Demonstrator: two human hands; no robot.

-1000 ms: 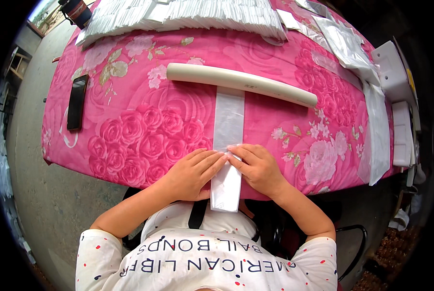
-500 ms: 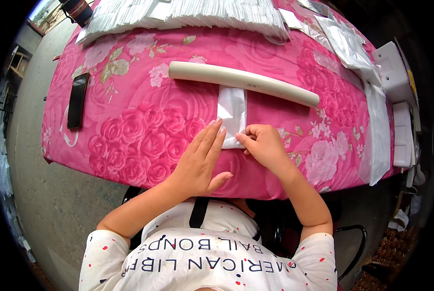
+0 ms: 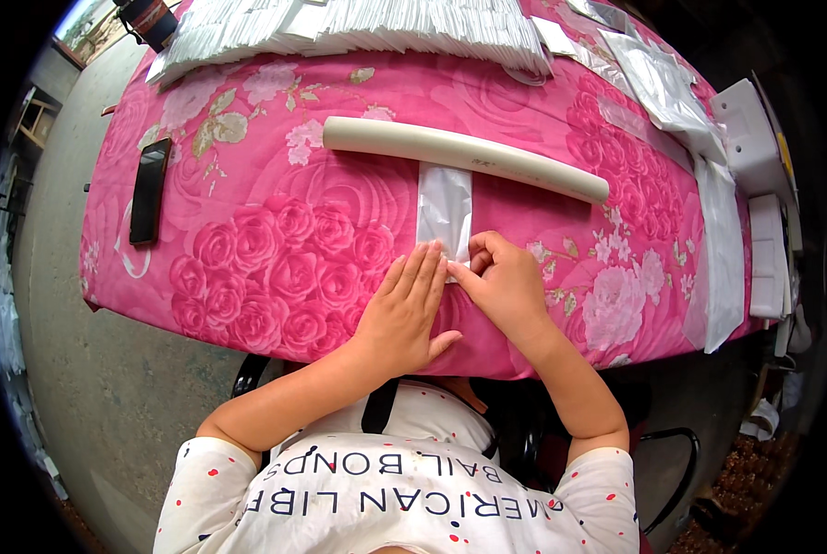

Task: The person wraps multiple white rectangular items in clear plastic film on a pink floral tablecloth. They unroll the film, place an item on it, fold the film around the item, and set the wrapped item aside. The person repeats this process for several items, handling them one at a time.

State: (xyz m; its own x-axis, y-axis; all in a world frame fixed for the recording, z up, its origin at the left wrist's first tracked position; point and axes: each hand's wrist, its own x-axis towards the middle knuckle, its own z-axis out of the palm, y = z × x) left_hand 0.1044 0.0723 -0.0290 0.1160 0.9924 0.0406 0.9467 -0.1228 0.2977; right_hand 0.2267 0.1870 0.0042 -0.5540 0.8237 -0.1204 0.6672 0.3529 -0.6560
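White plastic sleeve (image 3: pixel 445 208) flat on pink rose-print tablecloth (image 3: pixel 395 88), near end partly hidden by hands. Left hand (image 3: pixel 402 319) laid on that end, fingers straight, together. Right hand (image 3: pixel 506 282) at near right corner, fingers curled; cannot tell if clamped. Cream tube (image 3: pixel 469 155) lies across far end, blocking it. Beyond: packed white packets (image 3: pixel 358 32). Smartphone (image 3: pixel 150 191) left; plastic bags (image 3: pixel 720 249) right.

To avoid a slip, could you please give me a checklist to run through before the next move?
1. Left hand open, fingers over the white strip's near end: ok.
2. Right hand beside it, thumb at the strip's near end: ok.
3. Right-hand grip on the strip secure: cannot tell.
4. Strip smooth: not ok, creases show.
5. Strip's far end held under the off-white tube: cannot tell; the tube hides it.
6. Phone clear of both hands: ok.
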